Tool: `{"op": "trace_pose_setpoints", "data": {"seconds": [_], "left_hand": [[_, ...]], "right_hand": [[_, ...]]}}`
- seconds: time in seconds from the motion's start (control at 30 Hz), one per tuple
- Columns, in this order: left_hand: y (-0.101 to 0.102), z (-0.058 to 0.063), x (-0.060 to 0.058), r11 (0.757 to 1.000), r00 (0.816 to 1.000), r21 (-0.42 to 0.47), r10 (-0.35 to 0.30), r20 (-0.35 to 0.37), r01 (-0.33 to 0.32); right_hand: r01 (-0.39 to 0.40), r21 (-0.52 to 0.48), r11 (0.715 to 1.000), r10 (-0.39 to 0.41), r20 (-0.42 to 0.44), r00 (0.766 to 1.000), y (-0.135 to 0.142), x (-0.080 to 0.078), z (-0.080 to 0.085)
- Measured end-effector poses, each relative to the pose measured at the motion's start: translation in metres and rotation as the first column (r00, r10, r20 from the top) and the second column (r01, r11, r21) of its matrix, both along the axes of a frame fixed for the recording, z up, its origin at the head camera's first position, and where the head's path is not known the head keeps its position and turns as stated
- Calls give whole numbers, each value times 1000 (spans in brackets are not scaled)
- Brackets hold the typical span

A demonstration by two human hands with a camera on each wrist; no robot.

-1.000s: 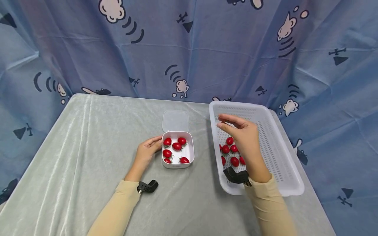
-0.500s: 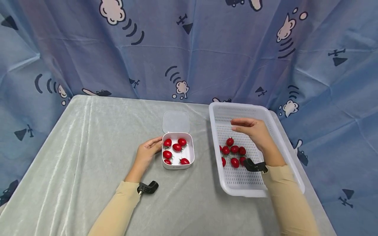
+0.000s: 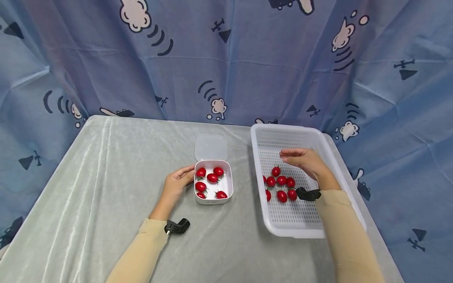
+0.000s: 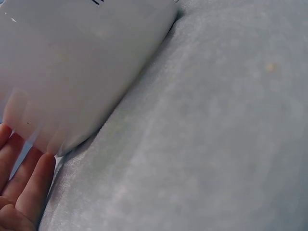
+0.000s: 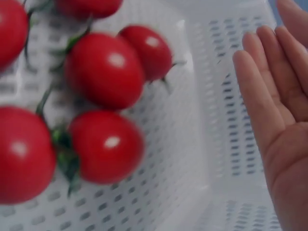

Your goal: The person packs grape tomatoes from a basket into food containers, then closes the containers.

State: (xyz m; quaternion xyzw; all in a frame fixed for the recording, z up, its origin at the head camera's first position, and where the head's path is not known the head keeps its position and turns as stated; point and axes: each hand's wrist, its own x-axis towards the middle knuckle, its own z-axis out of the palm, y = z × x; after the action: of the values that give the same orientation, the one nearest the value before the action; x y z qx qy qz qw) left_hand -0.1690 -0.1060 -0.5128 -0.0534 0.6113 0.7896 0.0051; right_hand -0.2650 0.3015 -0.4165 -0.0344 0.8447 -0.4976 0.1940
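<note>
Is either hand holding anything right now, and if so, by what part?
Nothing is held: the left hand only rests fingertips against the side of the white box, and the right hand, over the basket, is empty.

I count one box [image 3: 212, 202], one lid [image 3: 210, 147], one basket [image 3: 291, 217], one table [image 3: 131, 165] and one curtain [image 3: 226, 70]. Six tomatoes [image 3: 212, 178] sit in the box and, as best I can tell with some half hidden, eight in the basket. One left hand [image 3: 175, 182], one right hand [image 3: 308, 162], two sleeves [image 3: 139, 249].
</note>
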Motion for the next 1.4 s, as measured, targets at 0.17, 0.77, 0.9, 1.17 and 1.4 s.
{"op": "trace_pose_setpoints", "data": {"seconds": [0.17,0.77,0.9,1.17,1.4], "left_hand": [[1,2,2,1000,1000,-3,-3,0,3],[0,-1,1,1000,1000,7,-7,-4,8],[0,-1,1,1000,1000,-2,-6,-3,6],[0,1,0,1000,1000,-8,-2,4,2],[1,2,1,1000,1000,-11,-5,0,5]], "right_hand": [[-12,28,1000,11,60,998,0,0,-4],[0,80,997,-9,111,994,-2,-1,-25],[-7,106,994,-4,104,995,-4,-1,-29],[-58,171,984,37,120,992,-12,1,-31],[-60,188,980,37,127,991,-15,1,-34]]}}
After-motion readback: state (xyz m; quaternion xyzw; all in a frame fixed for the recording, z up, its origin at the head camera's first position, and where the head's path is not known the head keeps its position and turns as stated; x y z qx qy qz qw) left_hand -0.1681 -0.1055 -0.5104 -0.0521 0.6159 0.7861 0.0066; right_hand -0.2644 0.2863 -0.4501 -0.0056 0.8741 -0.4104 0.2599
